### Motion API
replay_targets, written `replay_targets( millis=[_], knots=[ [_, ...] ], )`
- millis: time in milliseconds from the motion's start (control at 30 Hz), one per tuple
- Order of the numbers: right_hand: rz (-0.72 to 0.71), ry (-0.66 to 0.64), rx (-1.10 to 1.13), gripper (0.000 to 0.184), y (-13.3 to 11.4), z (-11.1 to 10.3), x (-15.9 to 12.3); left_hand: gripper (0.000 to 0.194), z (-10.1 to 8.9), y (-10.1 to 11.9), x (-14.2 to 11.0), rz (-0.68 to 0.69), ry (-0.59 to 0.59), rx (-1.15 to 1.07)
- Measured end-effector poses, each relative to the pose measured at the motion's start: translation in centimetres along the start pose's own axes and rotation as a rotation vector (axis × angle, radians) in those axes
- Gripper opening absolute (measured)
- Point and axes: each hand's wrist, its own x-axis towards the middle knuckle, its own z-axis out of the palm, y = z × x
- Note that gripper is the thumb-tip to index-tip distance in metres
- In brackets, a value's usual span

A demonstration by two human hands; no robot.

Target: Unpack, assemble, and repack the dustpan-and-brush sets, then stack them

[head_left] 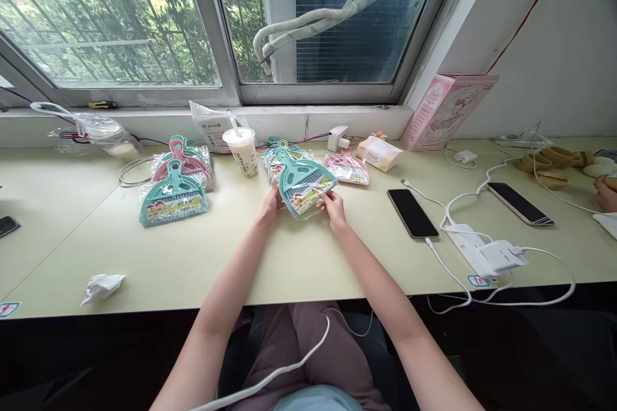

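Both my hands hold a teal mini dustpan set [303, 183] in clear plastic wrap, tilted up off the pale green desk [299, 257]. My left hand [270, 205] grips its left edge and my right hand [332, 207] grips its lower right corner, fingers closed on the wrap. Behind it lie more wrapped sets: a teal one [276, 155] and a pink one [347, 167]. A pile of teal and pink sets [176, 186] sits to the left.
A lidded milk-tea cup [241, 151] stands between the piles. Two dark phones [412, 212] [519, 203], a white power strip [477, 249] and cables lie at right. A crumpled tissue [102, 286] lies front left. Another person's hand [605, 194] shows at far right.
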Motion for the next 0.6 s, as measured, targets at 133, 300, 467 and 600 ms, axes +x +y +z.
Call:
replay_targets(
  millis=[133, 300, 467, 600],
  knots=[
    [0.021, 0.001, 0.020, 0.032, 0.0, -0.3, 0.4, 0.044, -0.2, 0.0, 0.0, 0.004, 0.033, 0.122],
    [0.042, -0.016, 0.066, 0.028, -0.9, -0.3, 0.2, 0.038, -0.4, 0.1, 0.2, 0.043, 0.156, 0.120],
    [0.028, -0.138, 0.061, 0.032, -1.9, 0.0, -0.3, 0.036, -0.3, 0.5, 0.2, 0.108, 0.222, 0.029],
    [-0.005, -0.211, 0.025, 0.036, -2.8, -0.9, -0.1, 0.040, -0.6, 1.2, -0.1, 0.281, 0.295, 0.060]
  ],
)
